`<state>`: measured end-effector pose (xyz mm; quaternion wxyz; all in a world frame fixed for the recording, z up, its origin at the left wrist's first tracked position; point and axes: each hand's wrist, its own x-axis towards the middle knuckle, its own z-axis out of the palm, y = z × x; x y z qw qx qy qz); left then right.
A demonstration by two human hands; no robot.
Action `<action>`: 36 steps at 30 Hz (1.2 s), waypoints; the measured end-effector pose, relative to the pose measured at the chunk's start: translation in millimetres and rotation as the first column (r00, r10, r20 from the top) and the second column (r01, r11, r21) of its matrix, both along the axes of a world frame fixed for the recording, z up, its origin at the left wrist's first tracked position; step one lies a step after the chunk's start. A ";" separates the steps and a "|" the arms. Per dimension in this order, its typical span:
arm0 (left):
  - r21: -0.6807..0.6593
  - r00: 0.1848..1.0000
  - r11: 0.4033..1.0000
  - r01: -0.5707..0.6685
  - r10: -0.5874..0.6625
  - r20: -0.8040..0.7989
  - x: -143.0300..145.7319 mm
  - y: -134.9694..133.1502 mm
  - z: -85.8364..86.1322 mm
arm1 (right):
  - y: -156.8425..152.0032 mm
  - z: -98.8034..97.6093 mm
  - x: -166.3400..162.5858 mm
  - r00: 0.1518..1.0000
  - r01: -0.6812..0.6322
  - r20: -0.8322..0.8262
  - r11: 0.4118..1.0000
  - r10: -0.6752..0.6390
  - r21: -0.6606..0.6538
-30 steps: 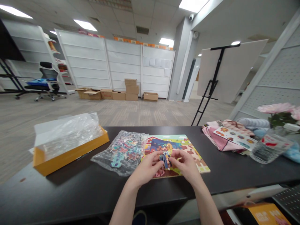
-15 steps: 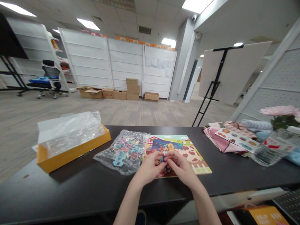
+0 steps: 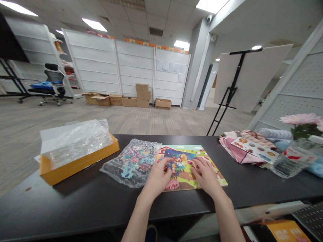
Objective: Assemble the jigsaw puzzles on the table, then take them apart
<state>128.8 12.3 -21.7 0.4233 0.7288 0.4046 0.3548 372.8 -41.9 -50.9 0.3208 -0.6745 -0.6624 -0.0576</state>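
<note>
readable text: none | bottle label (image 3: pixel 293 155): red print, blurred | orange cover (image 3: pixel 290 232): illegible

On the left part of the dark counter (image 3: pixel 75 208) lies an open yellow box (image 3: pixel 75 164) with crumpled clear plastic (image 3: pixel 75 141) in it. At the right end there are folded pink cloths (image 3: pixel 236 153) with a sticker sheet (image 3: pixel 254 148) on top, a plastic bottle (image 3: pixel 290 161) lying on its side, and pink flowers (image 3: pixel 300 118) behind it. Further back on the floor stand a black easel (image 3: pixel 228 90) with a white board, cardboard boxes (image 3: pixel 142 95) in front of white shelves (image 3: pixel 133 67), and an office chair (image 3: pixel 50 84) at the far left.

White shelving (image 3: pixel 131 72) lines the wall behind carpeted floor (image 3: pixel 151 121).
</note>
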 end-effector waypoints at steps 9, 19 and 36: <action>-0.002 0.998 1.000 0.001 -0.001 -0.070 -2.6 -0.7 4.5 | -3.0 3.1 2.5 0.991 0.054 0.127 0.993 -0.040 -0.108; 0.058 0.989 0.998 0.025 -0.017 -0.147 -1.9 -4.0 7.4 | -0.7 -1.9 2.0 0.981 0.090 0.182 0.988 -0.066 -0.125; 0.029 0.986 0.997 0.074 -0.069 -0.151 -2.4 -10.0 14.3 | -1.8 4.8 2.9 0.998 0.030 0.054 0.995 -0.025 -0.097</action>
